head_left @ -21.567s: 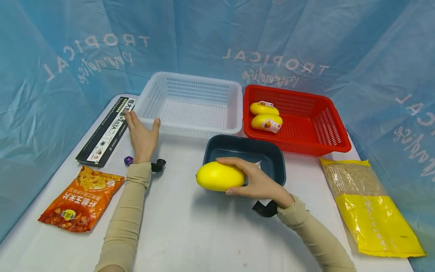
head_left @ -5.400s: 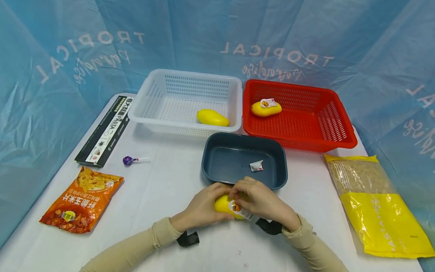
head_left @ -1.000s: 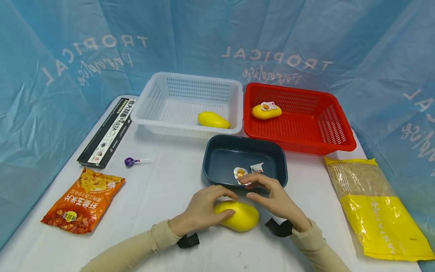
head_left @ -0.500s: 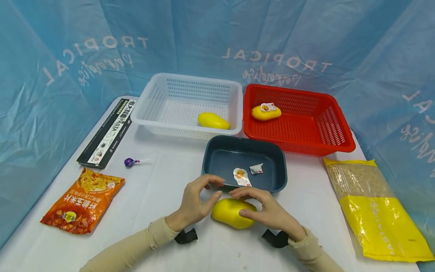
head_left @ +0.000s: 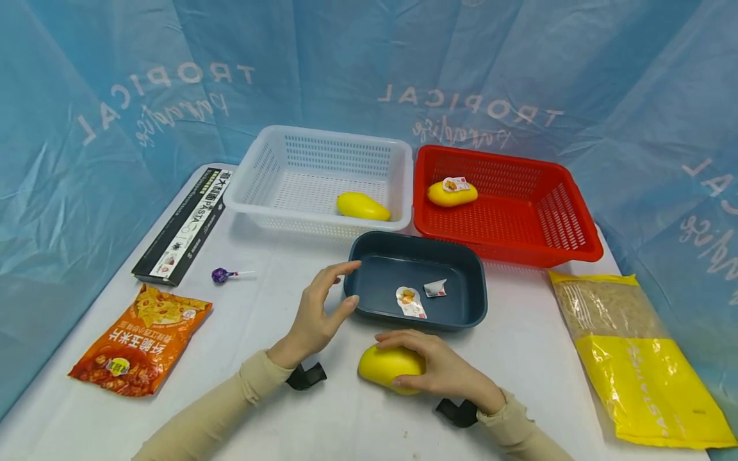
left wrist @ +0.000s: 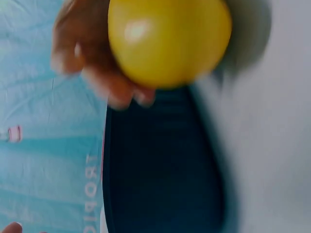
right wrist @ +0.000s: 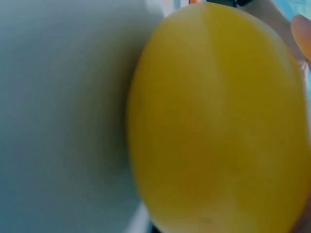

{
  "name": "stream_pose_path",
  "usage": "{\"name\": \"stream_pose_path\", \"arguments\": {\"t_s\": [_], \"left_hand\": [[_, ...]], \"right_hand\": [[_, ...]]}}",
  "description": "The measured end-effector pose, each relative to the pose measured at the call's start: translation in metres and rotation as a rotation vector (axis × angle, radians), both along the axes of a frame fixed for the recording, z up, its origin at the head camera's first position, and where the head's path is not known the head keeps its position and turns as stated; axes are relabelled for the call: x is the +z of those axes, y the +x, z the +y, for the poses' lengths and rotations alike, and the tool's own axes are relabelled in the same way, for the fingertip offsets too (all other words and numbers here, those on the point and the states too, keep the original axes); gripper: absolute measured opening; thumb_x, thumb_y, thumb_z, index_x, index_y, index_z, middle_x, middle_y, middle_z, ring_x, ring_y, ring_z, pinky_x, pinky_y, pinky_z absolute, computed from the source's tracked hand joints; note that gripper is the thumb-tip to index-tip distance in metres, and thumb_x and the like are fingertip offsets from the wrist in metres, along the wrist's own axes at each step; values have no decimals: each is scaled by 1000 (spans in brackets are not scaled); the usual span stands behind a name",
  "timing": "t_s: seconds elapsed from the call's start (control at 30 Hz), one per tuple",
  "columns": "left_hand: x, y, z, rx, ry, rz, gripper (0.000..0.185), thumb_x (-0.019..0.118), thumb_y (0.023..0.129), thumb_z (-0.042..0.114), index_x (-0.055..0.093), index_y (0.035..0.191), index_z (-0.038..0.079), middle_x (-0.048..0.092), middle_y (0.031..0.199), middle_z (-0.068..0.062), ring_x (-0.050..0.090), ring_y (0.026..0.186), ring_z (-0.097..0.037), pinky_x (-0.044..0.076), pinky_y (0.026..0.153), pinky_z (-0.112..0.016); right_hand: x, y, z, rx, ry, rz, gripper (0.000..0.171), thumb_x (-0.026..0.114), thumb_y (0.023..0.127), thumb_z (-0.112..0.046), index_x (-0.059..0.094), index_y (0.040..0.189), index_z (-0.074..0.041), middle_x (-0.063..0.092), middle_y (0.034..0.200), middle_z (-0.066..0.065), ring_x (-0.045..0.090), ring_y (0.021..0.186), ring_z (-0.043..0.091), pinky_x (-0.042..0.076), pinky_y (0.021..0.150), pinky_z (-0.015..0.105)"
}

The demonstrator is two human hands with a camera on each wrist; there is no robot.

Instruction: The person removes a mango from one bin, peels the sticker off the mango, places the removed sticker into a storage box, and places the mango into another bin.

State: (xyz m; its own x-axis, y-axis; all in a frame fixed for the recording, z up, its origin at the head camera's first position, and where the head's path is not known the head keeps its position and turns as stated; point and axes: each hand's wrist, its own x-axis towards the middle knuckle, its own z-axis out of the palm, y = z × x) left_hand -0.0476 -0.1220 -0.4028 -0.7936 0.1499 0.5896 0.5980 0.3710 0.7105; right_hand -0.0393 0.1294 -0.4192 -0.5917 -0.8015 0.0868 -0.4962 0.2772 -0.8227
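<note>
A smooth yellow mango [head_left: 387,366] without a sticker is in the grip of my right hand [head_left: 444,365], fingers over its far side and thumb on the near side. In the right wrist view the mango [right wrist: 218,121] fills most of the picture. My left hand [head_left: 317,315] holds nothing, its fingers and thumb spread apart at the left side of the dark blue bin [head_left: 415,246]. Inside that bin lie a flat peeled mango sticker [head_left: 410,302] and a folded sticker [head_left: 435,288].
Behind stand a white basket [head_left: 311,216] with a bare mango [head_left: 362,206] and a red basket [head_left: 507,246] with a stickered mango [head_left: 444,195]. Leftward lie a pasta box [head_left: 184,224], a lollipop [head_left: 220,275] and a chip bag [head_left: 141,342]; rightward, a yellow pasta bag [head_left: 640,365].
One mango went from the red basket to the hands, another into the white basket. A second sticker came off into the bin. The left hand released the mango and drew left; the right took it.
</note>
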Motion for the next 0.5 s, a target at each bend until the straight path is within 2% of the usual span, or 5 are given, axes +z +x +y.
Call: {"name": "stream_pose_path", "arguments": {"t_s": [0.23, 0.5], "left_hand": [[7, -24, -19, 111, 65, -67, 51, 56, 90, 10, 45, 139, -1, 51, 140, -20, 48, 125, -38, 41, 98, -55], [11, -50, -43, 245, 110, -103, 54, 53, 91, 16, 43, 142, 1, 46, 144, -21, 43, 132, -38, 38, 104, -56]], "right_hand": [[-4, 2, -4, 15, 59, 13, 52, 78, 81, -23, 58, 129, -24, 55, 140, -1, 53, 128, 20, 44, 107, 39], [-7, 2, -6, 15, 71, 26, 56, 80, 79, -23, 57, 130, -28, 55, 141, -5, 53, 129, 17, 44, 108, 38]]}}
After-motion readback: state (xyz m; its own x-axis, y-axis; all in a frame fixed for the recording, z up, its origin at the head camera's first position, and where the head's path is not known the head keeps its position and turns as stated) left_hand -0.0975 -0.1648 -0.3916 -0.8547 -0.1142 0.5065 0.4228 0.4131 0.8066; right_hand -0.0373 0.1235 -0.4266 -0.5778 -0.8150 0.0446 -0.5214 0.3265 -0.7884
